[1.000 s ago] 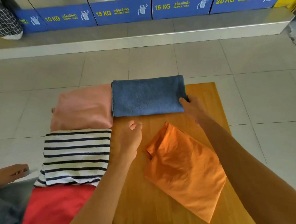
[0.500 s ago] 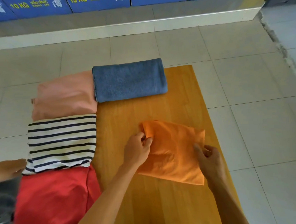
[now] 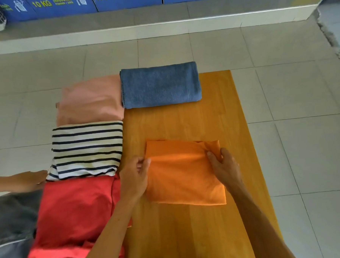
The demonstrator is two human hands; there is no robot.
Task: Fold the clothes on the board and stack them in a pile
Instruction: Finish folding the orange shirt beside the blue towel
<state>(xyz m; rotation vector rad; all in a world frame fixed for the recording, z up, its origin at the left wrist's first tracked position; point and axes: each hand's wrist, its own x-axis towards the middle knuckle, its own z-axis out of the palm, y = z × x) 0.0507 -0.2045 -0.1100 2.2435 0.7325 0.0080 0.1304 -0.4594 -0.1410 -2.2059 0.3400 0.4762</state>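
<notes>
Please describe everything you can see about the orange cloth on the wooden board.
The orange cloth is plain, thin-looking fabric with no print, folded into a rough rectangle. It lies flat on the wooden board, near its middle, apart from the blue towel further back. Its surface has soft creases, and the far right corner is bunched. The left hand pinches its left edge; the right hand grips the bunched right corner. Nothing else touches it.

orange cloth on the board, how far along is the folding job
Done: the blue towel, pink piece and striped top lie folded side by side. In hand: the left hand and right hand hold the orange cloth, folded square. Left: the red garment looks looser, and nothing is stacked yet.
</notes>
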